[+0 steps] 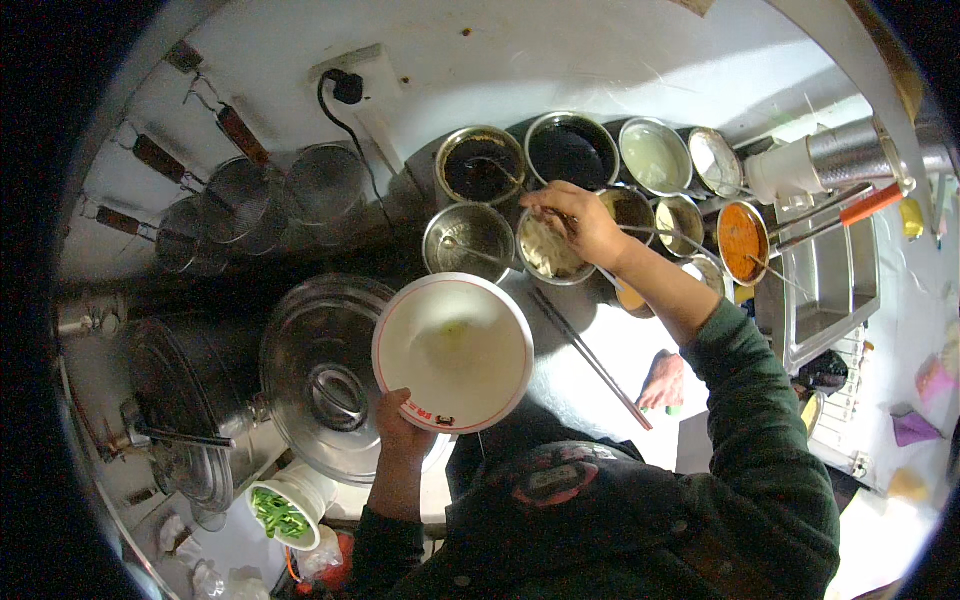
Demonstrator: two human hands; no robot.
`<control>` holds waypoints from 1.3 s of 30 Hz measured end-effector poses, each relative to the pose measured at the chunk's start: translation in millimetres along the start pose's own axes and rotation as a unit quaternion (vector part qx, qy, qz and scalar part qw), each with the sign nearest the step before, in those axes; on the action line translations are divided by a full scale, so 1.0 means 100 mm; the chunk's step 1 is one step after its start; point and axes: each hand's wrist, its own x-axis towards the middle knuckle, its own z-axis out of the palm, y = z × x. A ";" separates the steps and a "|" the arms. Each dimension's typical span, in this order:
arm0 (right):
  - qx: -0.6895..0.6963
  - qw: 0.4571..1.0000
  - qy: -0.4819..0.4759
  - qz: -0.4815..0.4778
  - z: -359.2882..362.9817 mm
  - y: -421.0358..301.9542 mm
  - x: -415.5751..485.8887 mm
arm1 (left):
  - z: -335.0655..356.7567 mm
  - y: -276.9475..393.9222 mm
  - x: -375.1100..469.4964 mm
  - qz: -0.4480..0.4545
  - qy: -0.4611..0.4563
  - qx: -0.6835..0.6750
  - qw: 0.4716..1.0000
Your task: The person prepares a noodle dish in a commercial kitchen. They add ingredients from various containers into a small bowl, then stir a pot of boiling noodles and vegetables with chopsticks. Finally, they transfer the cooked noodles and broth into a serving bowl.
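My left hand (405,431) grips the lower rim of a large white bowl (469,367) with a thin red line around its edge. A small yellowish-green spot shows at the bottom of the bowl. My right hand (574,217) is over a round metal pot of pale, whitish pieces (551,251), its fingers curled at the pot's far rim. Whether those fingers hold a utensil is hidden. Left of that pot stands a metal pot with a ladle (465,244). Behind are a pot of dark brown sauce (480,165) and a pot of black liquid (571,152).
A big lidded stockpot (322,352) stands left of the bowl. Chopsticks (592,360) and a pinkish cloth (663,381) lie on the counter. An orange-red seasoning pot (742,244) is at right. Wire strainers (244,199) hang at left, above a tub of chopped greens (279,514).
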 end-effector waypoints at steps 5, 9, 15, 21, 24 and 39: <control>0.136 0.978 0.020 0.159 0.10 -0.02 -0.05 | -0.17 -0.31 -0.03 -0.079 -0.020 0.005 0.997; 0.052 0.971 0.007 0.234 -0.31 -0.27 -0.43 | -0.26 -0.57 0.14 -0.080 -0.032 0.043 0.995; -0.300 0.911 -0.202 0.200 -0.47 -0.50 -1.23 | -0.22 -0.79 0.35 -0.103 -0.041 0.073 0.991; -0.061 0.974 0.081 0.203 -0.21 -0.18 -1.06 | -0.06 -0.92 0.49 -0.070 -0.064 0.081 0.992; -0.043 0.986 0.075 0.144 -0.19 -0.15 -0.88 | -0.01 -0.93 0.48 -0.070 -0.083 0.079 0.991; 0.263 0.853 0.214 0.396 -0.41 0.07 -1.29 | 0.15 -0.90 0.48 -0.091 -0.037 0.055 0.994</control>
